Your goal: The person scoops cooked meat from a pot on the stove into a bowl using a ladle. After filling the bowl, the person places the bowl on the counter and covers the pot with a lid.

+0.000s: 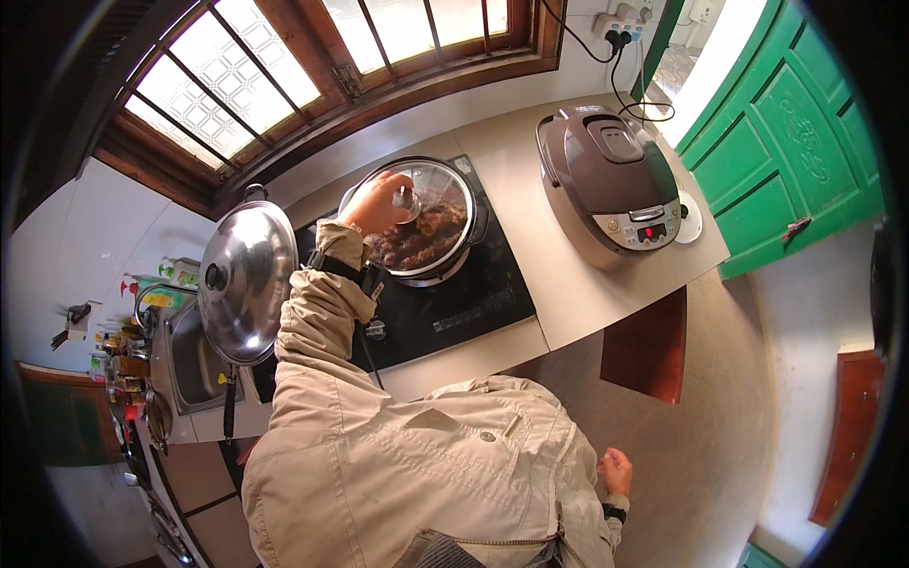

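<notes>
My left hand (378, 204) grips the knob (407, 204) of a clear glass lid (433, 186) with a metal rim. The lid lies over a dark-handled pot (480, 226), and browned pieces of food (426, 238) show through the glass. This pot stands on a black glass cooktop (454, 305). Away from the counter, my right hand (616, 472) hangs low at my side, its fingers loosely bent and nothing visible in them. Just left of my left forearm is a wok with a domed steel lid (245, 284), its black handle pointing towards me.
A brown rice cooker (611, 177) with a lit display stands right of the cooktop, its cord running to a power strip (619, 30). Beside a steel sink (202, 355) are several bottles (128, 366). A barred window (227, 78) lies behind; a green door (788, 142) stands at right.
</notes>
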The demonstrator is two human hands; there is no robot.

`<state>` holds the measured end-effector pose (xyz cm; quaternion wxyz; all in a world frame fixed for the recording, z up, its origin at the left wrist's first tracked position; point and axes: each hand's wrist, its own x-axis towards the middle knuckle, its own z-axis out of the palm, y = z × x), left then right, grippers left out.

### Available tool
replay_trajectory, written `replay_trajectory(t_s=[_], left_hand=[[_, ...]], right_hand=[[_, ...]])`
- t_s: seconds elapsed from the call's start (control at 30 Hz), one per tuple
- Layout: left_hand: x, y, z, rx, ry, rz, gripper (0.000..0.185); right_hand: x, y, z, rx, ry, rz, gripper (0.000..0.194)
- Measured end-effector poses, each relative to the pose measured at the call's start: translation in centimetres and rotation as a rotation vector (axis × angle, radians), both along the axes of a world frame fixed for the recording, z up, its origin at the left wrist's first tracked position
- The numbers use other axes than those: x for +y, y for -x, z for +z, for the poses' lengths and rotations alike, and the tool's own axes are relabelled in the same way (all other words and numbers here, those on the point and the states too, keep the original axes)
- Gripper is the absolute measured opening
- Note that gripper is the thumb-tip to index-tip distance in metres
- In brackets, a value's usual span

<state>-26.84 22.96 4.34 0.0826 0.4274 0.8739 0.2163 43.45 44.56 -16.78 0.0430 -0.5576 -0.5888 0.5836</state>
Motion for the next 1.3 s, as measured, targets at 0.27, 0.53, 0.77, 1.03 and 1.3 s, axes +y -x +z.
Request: replay_trajectory(t_s=[0.27, 0.53, 0.77, 1.03, 1.3], left_hand=[[-0.7, -1.0, 0.1, -0.002, -0.052, 0.154, 0.06], [-4.5, -7.7, 1.8, 0.185, -0.559, 0.441, 0.029], [-8.7, -21.9, -5.5, -0.134, -0.785, 0.801, 0.029], [-14.6, -45.4, -14.9, -0.758, -0.326, 0.878, 0.031], [-21.7, -61.9, -17.8, -0.897, -0.405, 1.255, 0.031]], right_hand=[[0.6, 0.4, -0.7, -0.016, 0.009, 0.058, 0.034], [4.0, -0.3, -0.1, -0.065, -0.034, 0.238, 0.033], [11.7, -2.3, -1.0, -0.043, -0.058, 0.562, 0.028], [22.8, -6.3, -3.7, -0.322, 0.058, 0.57, 0.029], [28.0, -5.6, -4.3, -0.344, -0.21, 0.692, 0.023]])
